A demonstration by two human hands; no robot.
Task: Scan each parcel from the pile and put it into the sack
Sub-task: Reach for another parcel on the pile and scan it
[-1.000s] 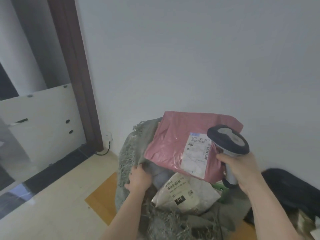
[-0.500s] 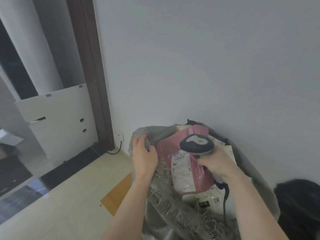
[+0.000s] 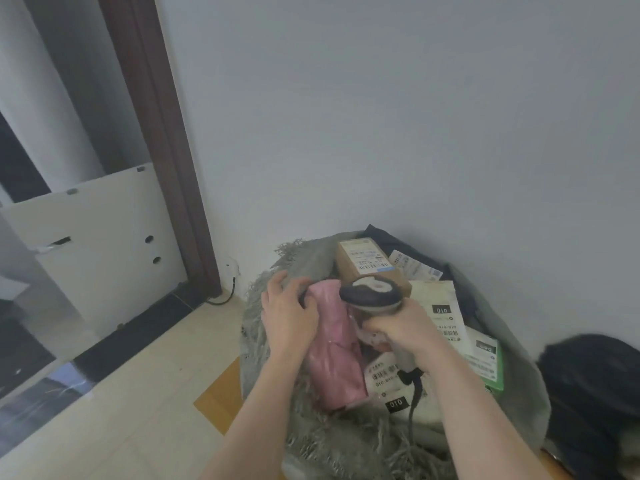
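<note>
Left hand [image 3: 289, 315] grips the pink parcel [image 3: 334, 344] in the sack [image 3: 273, 344]; at its three o'clock, right hand [image 3: 403, 329] holds the scanner [image 3: 370, 295].

One view only, taken from the head and aimed forward and down. The sack [image 3: 346, 427] is seen close below, at lower centre right, against the wall [image 3: 381, 116]. A door frame [image 3: 162, 150] is caught at the left edge. Forearms enter from the bottom.

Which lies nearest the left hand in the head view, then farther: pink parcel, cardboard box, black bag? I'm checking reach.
1. Pink parcel: touching the left hand.
2. Cardboard box: behind, in the sack against the wall.
3. Black bag: far right, outside the sack.
</note>
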